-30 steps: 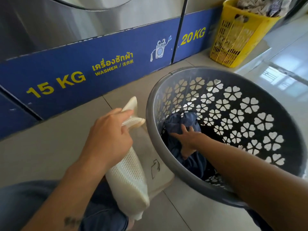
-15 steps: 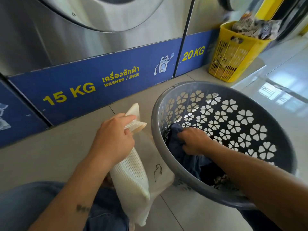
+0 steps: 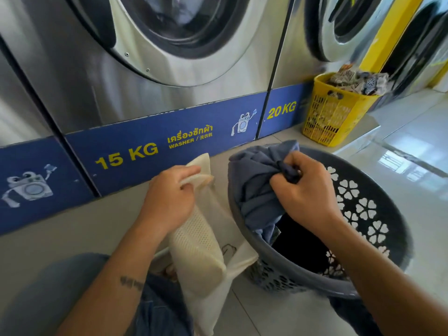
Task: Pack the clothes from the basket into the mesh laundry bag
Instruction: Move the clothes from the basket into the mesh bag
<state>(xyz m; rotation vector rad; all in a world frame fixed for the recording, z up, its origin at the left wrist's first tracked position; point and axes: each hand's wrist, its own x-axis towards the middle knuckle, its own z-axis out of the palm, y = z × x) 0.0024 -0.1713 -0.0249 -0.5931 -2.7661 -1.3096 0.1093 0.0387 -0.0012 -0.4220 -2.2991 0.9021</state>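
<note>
A round grey basket (image 3: 378, 229) with flower-shaped holes stands on the floor at the right. My right hand (image 3: 303, 192) grips a bunched blue garment (image 3: 257, 180) and holds it above the basket's left rim. Something dark lies deeper in the basket, under my forearm. My left hand (image 3: 169, 197) grips the top edge of a cream mesh laundry bag (image 3: 196, 241), which hangs down to the left of the basket over my knee. Its mouth is held pinched together.
Steel washing machines (image 3: 169, 69) with a blue base strip stand close in front. A yellow basket (image 3: 334, 112) full of patterned laundry sits at the back right. A cream cloth bag (image 3: 237, 258) lies on the tiled floor between mesh bag and grey basket.
My right hand closed on the blue garment inside the basket and lifted it up over the rim. My left hand kept its hold on the mesh bag. The view tilted upward.
</note>
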